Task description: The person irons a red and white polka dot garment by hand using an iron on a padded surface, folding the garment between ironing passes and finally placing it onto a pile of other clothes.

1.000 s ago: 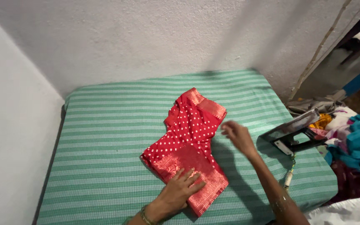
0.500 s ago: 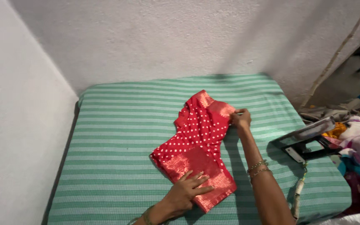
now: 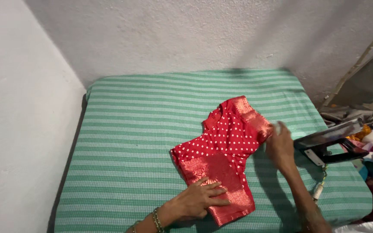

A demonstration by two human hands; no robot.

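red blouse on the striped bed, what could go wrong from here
1. The iron sits at the right edge of the striped sheet, close to the right hand; if it is hot, a stray sweep could touch it or knock it.
2. The left hand pins only the near hem of the red blouse, so smoothing at the sleeve may drag the cloth and crease it.

One head-worn view, looking steeply down from above.

The camera sits over the near edge of the green striped cloth (image 3: 143, 129) and faces forward toward the white wall (image 3: 186, 39), which fills the top of the frame and runs down the left side. It is close: both forearms enter from the bottom edge, the left hand (image 3: 197, 200) at lower centre, the right hand (image 3: 280, 144) at centre right. No second view shares the scene.
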